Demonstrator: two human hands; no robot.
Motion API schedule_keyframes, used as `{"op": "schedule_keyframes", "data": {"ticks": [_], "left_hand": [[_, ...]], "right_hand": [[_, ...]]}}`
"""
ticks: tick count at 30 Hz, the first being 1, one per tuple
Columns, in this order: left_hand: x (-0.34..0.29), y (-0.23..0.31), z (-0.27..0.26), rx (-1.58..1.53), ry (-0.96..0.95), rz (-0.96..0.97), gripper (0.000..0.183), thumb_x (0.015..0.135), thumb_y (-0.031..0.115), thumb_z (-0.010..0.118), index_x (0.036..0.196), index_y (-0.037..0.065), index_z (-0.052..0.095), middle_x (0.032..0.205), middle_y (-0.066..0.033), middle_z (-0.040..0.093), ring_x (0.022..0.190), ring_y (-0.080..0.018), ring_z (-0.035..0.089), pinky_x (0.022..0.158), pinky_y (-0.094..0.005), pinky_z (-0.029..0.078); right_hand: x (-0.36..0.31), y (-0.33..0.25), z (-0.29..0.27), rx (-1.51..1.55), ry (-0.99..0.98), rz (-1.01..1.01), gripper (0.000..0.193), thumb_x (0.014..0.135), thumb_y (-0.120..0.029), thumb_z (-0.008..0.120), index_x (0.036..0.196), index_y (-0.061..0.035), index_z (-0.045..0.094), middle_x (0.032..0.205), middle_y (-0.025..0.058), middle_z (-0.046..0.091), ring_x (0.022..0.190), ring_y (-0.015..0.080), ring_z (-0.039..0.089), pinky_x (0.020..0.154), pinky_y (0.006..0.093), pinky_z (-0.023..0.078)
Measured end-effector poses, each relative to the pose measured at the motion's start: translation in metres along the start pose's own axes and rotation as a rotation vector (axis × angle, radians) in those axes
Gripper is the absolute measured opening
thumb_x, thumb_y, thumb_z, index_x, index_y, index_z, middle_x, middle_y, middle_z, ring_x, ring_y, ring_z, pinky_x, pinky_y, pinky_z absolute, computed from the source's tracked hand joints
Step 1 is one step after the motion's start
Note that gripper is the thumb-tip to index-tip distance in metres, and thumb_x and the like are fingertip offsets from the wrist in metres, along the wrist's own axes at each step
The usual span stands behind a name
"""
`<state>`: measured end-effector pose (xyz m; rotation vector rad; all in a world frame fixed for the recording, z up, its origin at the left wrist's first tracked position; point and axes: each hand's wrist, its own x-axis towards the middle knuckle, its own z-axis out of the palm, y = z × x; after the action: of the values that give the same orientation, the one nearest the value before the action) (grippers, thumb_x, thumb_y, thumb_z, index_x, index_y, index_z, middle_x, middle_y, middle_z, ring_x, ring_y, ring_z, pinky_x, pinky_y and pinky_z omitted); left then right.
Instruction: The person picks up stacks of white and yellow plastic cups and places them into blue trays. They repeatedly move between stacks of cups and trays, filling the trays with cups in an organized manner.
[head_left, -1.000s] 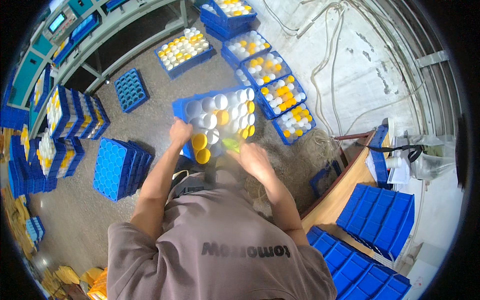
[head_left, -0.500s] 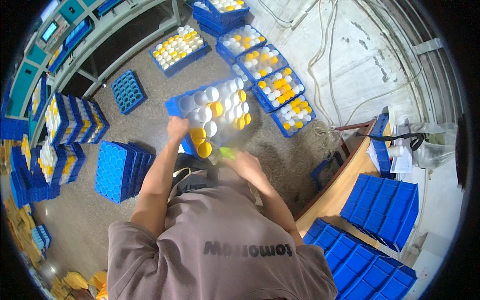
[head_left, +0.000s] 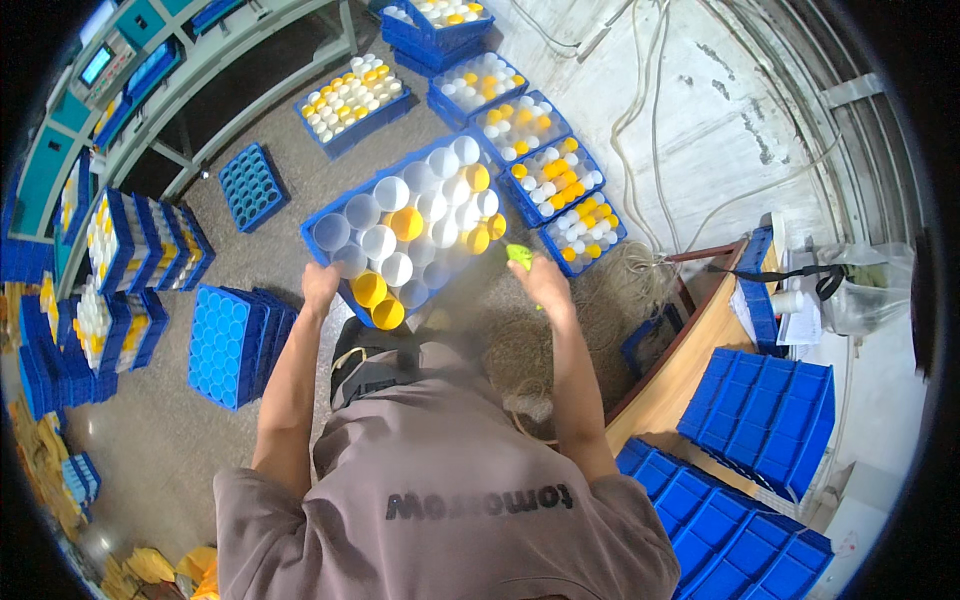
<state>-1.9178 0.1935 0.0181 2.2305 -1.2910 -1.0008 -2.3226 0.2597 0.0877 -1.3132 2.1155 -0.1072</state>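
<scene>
A blue crate [head_left: 322, 205] full of white and yellow open-ended tubes [head_left: 391, 193] is held up in front of my body, tilted so the round openings show. My left hand [head_left: 320, 284] is closed on the near left side of this crate. Off the crate's near right end, apart from it, my right hand [head_left: 545, 288] is closed around a small bright green handheld tool [head_left: 519, 256]. Its working end is too small to make out. Some of the tubes look hazy, and I cannot tell whether clear film covers them.
Several filled blue crates [head_left: 583, 228] line the wall at the right. Another filled crate [head_left: 352, 112] and a blue honeycomb tray [head_left: 252, 187] lie on the floor ahead. Stacked trays [head_left: 230, 345] stand at left. Upturned blue crates [head_left: 760, 410] rest on the wooden bench [head_left: 655, 400] at right.
The crate has turned and shifted slightly left, with its openings facing me more fully. My right hand has moved right and away from the crate, carrying the green tool.
</scene>
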Motion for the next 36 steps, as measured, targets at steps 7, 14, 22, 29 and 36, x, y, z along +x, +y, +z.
{"op": "schedule_keyframes", "data": {"ticks": [7, 14, 22, 29, 36], "left_hand": [[0.002, -0.017, -0.01, -0.178, -0.094, 0.032, 0.034, 0.082, 0.023, 0.071, 0.099, -0.006, 0.074, 0.091, -0.0203, 0.075, 0.09, -0.0271, 0.072, 0.081, -0.0388, 0.052], [0.001, -0.012, -0.016, -0.088, -0.103, -0.014, 0.032, 0.082, 0.023, 0.072, 0.096, -0.007, 0.073, 0.087, -0.0157, 0.075, 0.081, -0.024, 0.071, 0.075, -0.0377, 0.052], [0.022, -0.034, -0.003, -0.17, -0.113, 0.032, 0.032, 0.082, 0.024, 0.071, 0.095, -0.005, 0.075, 0.086, -0.0155, 0.074, 0.08, -0.0227, 0.07, 0.074, -0.0368, 0.052], [0.027, -0.045, -0.002, -0.182, -0.094, 0.008, 0.033, 0.081, 0.024, 0.071, 0.096, -0.005, 0.075, 0.088, -0.0171, 0.075, 0.082, -0.0254, 0.071, 0.075, -0.0381, 0.052], [0.017, -0.055, -0.009, -0.193, -0.064, -0.052, 0.034, 0.08, 0.023, 0.071, 0.097, -0.007, 0.074, 0.09, -0.0178, 0.074, 0.084, -0.0259, 0.07, 0.077, -0.0381, 0.052]], "right_hand": [[0.05, 0.033, -0.015, 0.067, 0.028, 0.019, 0.057, 0.091, -0.049, 0.063, 0.111, 0.0045, 0.064, 0.106, 0.0296, 0.068, 0.102, 0.0434, 0.067, 0.085, 0.0514, 0.052], [0.037, 0.058, -0.008, 0.062, -0.089, 0.017, 0.057, 0.092, -0.05, 0.063, 0.106, 0.0054, 0.063, 0.087, 0.0245, 0.071, 0.084, 0.0393, 0.07, 0.075, 0.0478, 0.054], [0.02, 0.054, 0.003, 0.102, -0.153, 0.018, 0.055, 0.091, -0.048, 0.065, 0.079, 0.005, 0.066, 0.067, 0.0185, 0.067, 0.062, 0.0297, 0.069, 0.059, 0.0424, 0.053], [0.003, 0.043, 0.015, 0.088, -0.135, -0.061, 0.055, 0.091, -0.049, 0.065, 0.09, 0.0057, 0.069, 0.067, 0.0197, 0.067, 0.064, 0.0323, 0.07, 0.061, 0.0435, 0.053], [-0.012, 0.023, 0.027, 0.074, -0.222, -0.161, 0.053, 0.091, -0.049, 0.064, 0.092, 0.0041, 0.069, 0.079, 0.0242, 0.069, 0.078, 0.0385, 0.07, 0.069, 0.0471, 0.053]]}}
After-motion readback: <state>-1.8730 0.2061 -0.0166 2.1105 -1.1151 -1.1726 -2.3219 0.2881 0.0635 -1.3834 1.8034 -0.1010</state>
